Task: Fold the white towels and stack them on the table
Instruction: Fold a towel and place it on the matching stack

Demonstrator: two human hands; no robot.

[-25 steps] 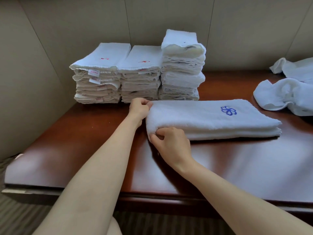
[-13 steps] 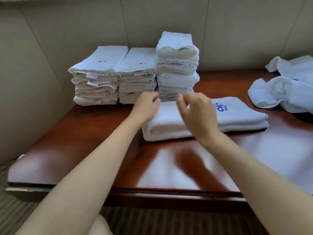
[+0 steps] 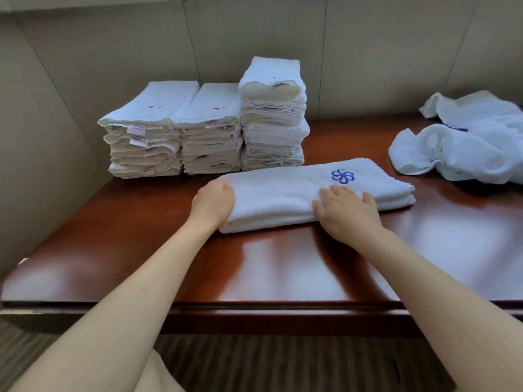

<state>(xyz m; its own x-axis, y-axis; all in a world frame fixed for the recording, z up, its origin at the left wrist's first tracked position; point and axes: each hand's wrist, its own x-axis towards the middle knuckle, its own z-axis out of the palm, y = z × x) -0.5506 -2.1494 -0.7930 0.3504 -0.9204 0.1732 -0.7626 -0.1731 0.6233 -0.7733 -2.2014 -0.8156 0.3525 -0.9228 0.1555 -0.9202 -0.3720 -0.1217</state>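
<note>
A long folded white towel (image 3: 285, 193) with a blue flower emblem lies across the middle of the dark red table (image 3: 254, 267). My left hand (image 3: 213, 203) grips the towel's left end, fingers curled over its edge. My right hand (image 3: 343, 212) lies flat on the towel's near side just below the emblem, fingers straight. Behind the towel, against the wall, stand three stacks of folded white towels (image 3: 209, 128); the right stack is the tallest.
A heap of unfolded white towels (image 3: 464, 142) lies at the table's far right. Beige wall panels close the back and left side. The table's front edge runs just above striped carpet (image 3: 283, 363).
My right hand let go of the towel's near left corner, lifted, moved right and came down flat near the emblem. My left hand stayed at the towel's left end.
</note>
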